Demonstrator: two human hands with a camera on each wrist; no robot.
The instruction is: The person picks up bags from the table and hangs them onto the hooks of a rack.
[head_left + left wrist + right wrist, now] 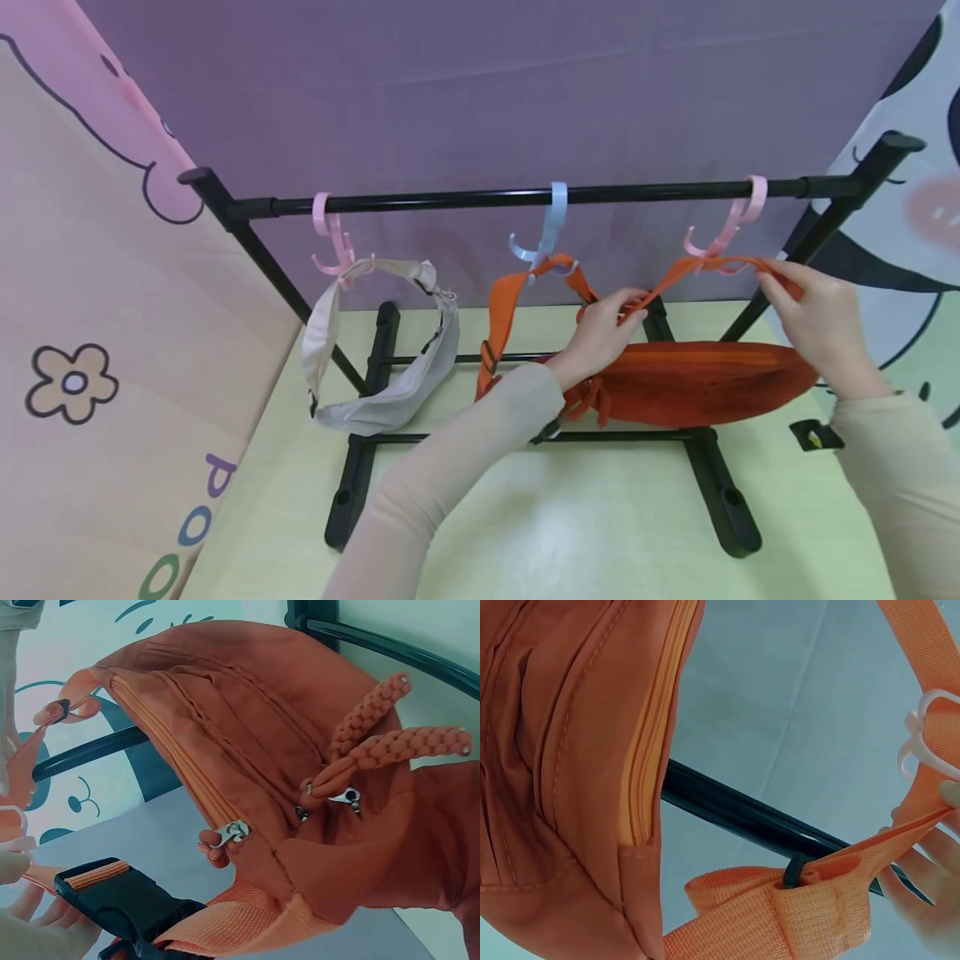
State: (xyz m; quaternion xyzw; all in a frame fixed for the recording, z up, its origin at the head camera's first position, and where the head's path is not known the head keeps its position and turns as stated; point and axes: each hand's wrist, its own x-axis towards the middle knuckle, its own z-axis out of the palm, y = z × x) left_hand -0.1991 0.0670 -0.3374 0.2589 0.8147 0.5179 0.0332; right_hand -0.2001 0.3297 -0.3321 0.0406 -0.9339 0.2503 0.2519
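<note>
An orange-red waist bag [697, 379] hangs level below the rack's bar at the right, its webbing strap [678, 271] lying across the right pink hook [727, 229]. My left hand [600, 329] pinches the strap left of that hook, beside a black buckle [124, 907]. At the hook's right side my right hand [817, 312] pinches the strap between thumb and fingers. The right wrist view shows the strap [937, 742] passing through the hook [930, 742], and the bag's zipper [649, 742]. My left forearm hides part of the orange fabric.
A black rack [450, 200] stands on a pale green table [600, 517]. A whitish waist bag [397, 400] hangs from the left pink hook [333, 233]. Another orange strap [502, 308] loops over the blue hook [551, 221], close to my left hand. A purple backdrop [487, 100] stands behind.
</note>
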